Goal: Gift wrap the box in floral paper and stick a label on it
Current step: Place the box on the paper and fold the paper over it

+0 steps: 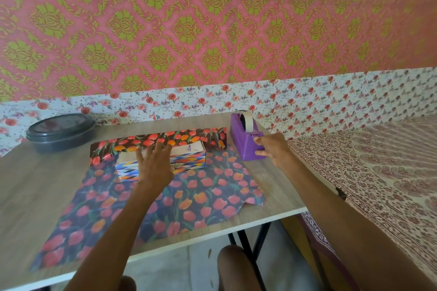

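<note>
While the right hand [272, 149] grips the dispenser [243, 137], the box logo [189, 147] is illegible.

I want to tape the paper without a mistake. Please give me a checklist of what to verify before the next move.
1. Box sits on the floral paper: ok.
2. Left hand presses flat on the box, steadying it: ok.
3. Far flap raised behind the box: ok.
4. Near flap folded over the box: not ok, it lies flat on the table.
5. Tape roll loaded in the tape dispenser: ok.
6. Right hand grips the cutter end; tape strip pulled: cannot tell.
</note>
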Tool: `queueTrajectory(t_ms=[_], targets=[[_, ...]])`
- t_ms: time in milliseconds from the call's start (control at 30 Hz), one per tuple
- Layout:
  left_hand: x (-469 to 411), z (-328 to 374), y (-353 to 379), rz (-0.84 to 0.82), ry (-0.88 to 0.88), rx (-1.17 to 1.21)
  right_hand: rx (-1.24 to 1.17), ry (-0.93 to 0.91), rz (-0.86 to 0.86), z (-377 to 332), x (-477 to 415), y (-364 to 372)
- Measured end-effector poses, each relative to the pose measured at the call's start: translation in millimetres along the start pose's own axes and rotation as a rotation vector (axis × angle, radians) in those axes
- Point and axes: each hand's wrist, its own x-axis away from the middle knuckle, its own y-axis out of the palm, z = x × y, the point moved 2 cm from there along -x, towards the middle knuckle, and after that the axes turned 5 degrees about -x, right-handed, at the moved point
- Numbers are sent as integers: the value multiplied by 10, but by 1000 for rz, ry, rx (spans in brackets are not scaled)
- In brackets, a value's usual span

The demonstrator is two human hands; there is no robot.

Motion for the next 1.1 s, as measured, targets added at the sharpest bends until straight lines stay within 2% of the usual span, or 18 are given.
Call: queueTrajectory(t_ms=[133,233,267,367,433,533,600,733,833,967,1033,1100], targets=[[13,-9,-4,-15,-1,24,264,-48,74,13,-12,-34],[9,-10,-5,-12,5,22,230,-39,98,150,32,-81],[12,-12,-8,-20,5,16,244,-76,130,171,72,-95],[-12,-19,-36,-42,15,12,459,-333,237,131,256,-112],[-41,-46,-65,-57,23,10,396,-399,170,79,402,-50],[-80,-103,-92,-72,48,1,147,-294,-86,-7,586,145],[-84,-160,-112,-89,54,10,93,-273,-207,-73,698,346],[-54,-178,-117,-55,-6,214,37,-283,-372,-181,849,810],[-29,-226,-127,-15,-90,411,-12,-302,-375,-218,873,1246],[2,-257,-153,6,-164,548,-90,-175,-322,-210,875,1809],[6,-265,-144,19,-181,581,-21,-130,-304,-198,840,2035],[-3,-286,-137,25,-181,592,166,-135,-306,-203,769,2214]])
